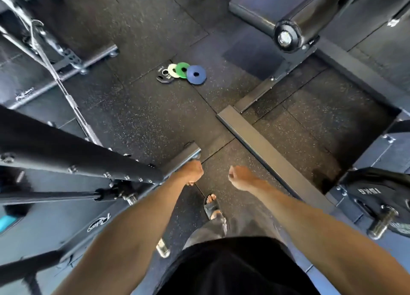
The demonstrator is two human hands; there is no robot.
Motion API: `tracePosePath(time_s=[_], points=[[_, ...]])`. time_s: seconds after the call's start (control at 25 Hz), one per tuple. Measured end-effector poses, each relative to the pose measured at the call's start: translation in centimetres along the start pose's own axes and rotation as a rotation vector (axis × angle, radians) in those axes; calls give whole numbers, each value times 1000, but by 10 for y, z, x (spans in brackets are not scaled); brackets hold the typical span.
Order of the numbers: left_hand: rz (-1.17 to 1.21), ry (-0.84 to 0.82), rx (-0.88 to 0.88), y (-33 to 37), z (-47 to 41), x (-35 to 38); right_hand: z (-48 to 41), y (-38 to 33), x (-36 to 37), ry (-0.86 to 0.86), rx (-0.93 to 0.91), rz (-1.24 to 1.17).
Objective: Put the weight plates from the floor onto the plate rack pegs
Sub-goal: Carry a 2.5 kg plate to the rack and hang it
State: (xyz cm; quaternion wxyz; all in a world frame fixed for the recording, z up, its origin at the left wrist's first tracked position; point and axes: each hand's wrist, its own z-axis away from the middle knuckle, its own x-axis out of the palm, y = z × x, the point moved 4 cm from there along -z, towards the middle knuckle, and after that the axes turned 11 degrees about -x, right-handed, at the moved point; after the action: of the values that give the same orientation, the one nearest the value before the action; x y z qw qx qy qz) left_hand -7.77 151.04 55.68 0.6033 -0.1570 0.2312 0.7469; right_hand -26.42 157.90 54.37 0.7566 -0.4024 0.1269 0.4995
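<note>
Several small weight plates lie overlapping in a row on the black rubber floor ahead of me: a black plate [162, 74], a pale plate [172, 70], a green plate [182, 69] and a blue plate [196, 74]. My left hand [192, 172] and my right hand [240, 177] hang in front of my body, well short of the plates, fingers curled and holding nothing. A rack peg [382, 223] at the right edge carries a black 15 kg plate [375, 194].
A black machine frame [77, 159] with a cable fills the left side. A padded bench with a roller pad [290, 31] stands at the upper right. A flat steel base bar [266, 148] crosses the floor right of my sandalled foot [213, 206].
</note>
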Motion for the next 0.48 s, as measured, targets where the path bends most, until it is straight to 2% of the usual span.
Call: tracePosePath(time_s=[0.32, 0.48], points=[[91, 14, -60, 71, -112, -146, -173, 12, -144, -69, -70, 105], [215, 70, -131, 96, -159, -228, -253, 4, -235, -106, -148, 119]])
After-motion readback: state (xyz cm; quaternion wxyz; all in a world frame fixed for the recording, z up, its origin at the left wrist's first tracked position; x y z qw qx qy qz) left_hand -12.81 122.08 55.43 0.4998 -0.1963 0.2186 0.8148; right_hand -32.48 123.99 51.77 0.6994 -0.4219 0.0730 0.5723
